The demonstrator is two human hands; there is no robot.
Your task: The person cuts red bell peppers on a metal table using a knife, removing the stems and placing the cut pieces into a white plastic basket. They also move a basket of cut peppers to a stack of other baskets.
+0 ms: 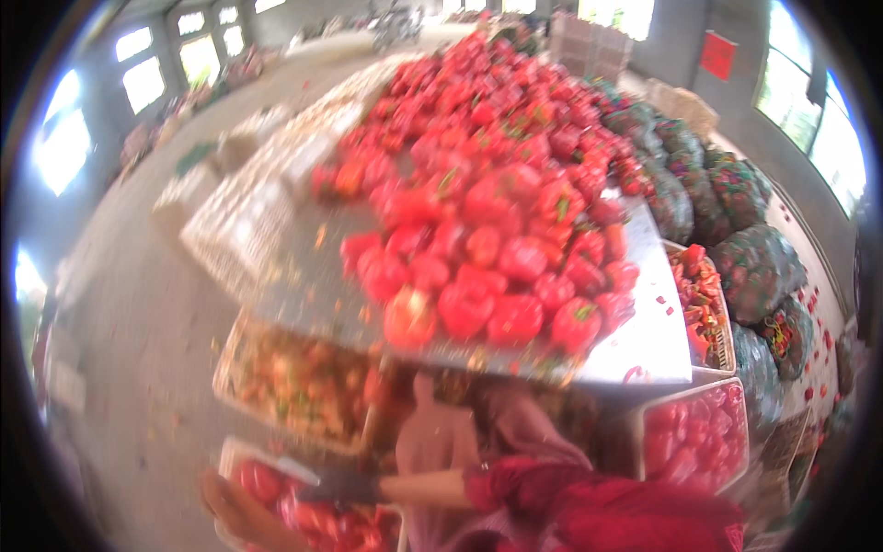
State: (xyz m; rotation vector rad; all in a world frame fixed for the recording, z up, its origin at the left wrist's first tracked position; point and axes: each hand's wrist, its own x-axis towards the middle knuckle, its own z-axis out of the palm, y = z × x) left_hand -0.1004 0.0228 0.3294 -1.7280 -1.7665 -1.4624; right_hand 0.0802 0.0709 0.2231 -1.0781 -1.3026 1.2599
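Note:
Low at the left, a pale plastic crate (227,455) holds red bell peppers (331,524). My right arm, in a red sleeve, reaches across my body, and the dark-gloved right hand (341,485) is over this crate's far edge. A pale strip beside the glove is too blurred to tell apart from the rim. My left hand (238,500) is a bare, smeared shape at the crate's left side; its fingers cannot be made out. Before me, a large heap of red bell peppers (483,207) lies on a metal-topped table (310,276).
Below the table's front edge is a crate of pepper scraps (296,386). At right are a crate of red peppers (693,435), a crate of trimmings (698,297) and several filled mesh sacks (755,265). White crates (234,228) line the table's left side.

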